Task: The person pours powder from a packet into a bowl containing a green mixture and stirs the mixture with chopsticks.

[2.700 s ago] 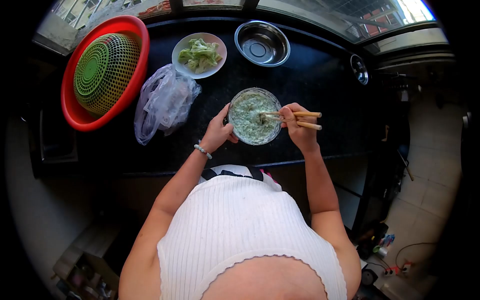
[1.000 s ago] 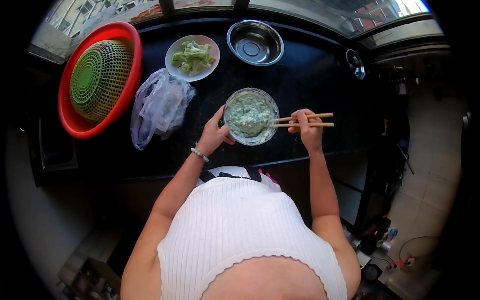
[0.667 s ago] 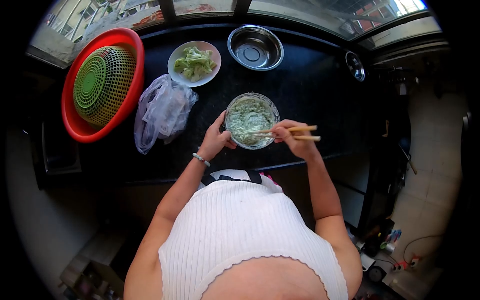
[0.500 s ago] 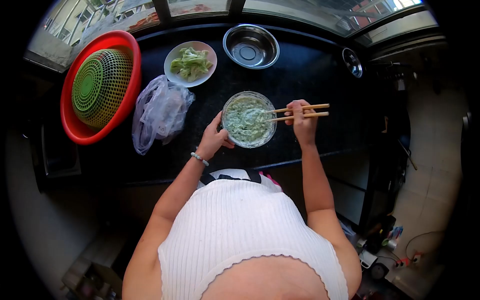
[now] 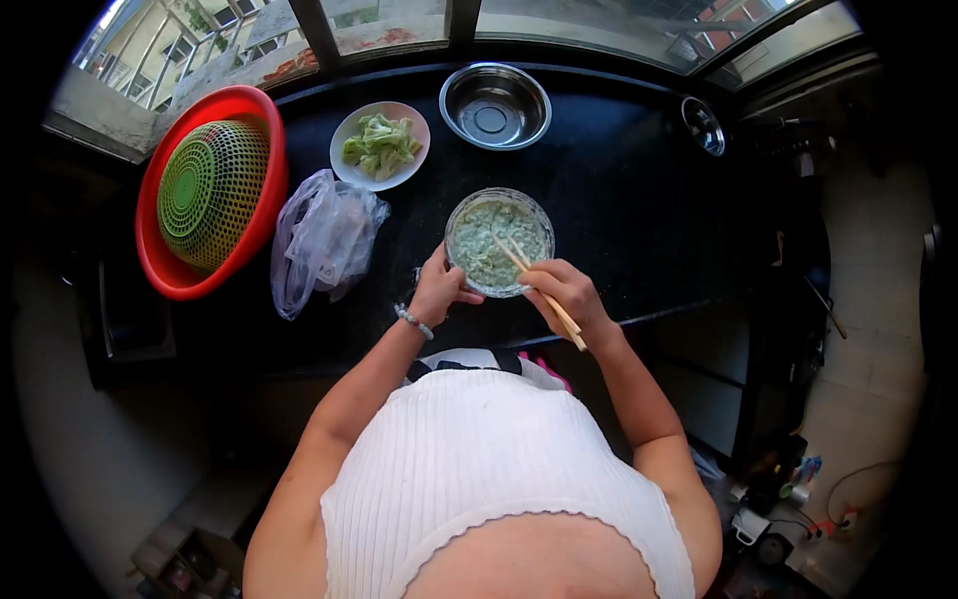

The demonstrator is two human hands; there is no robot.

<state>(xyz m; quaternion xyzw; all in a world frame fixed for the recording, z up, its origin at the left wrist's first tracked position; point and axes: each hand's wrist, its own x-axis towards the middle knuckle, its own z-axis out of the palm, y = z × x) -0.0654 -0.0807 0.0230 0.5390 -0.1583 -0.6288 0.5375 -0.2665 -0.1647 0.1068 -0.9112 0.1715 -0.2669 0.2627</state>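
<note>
A glass bowl stands on the dark counter in front of me, holding a lumpy pale-green batter. My left hand grips the bowl's rim at its lower left, thumb stretched along the near side. In my right hand is a pair of wooden chopsticks, held at the bowl's near right edge. Their tips dip into the batter near the middle, and their back ends point down toward my body.
At the far left, a red basin holds an upturned green strainer. Beside it lies a clear plastic bag. Behind are a white plate of pale-green vegetable pieces, a steel bowl and a small metal dish at right.
My right hand has moved from the bowl's right side to its near right edge. The chopsticks have swung from level to slanting and come closer together. My left hand stays on the bowl.
</note>
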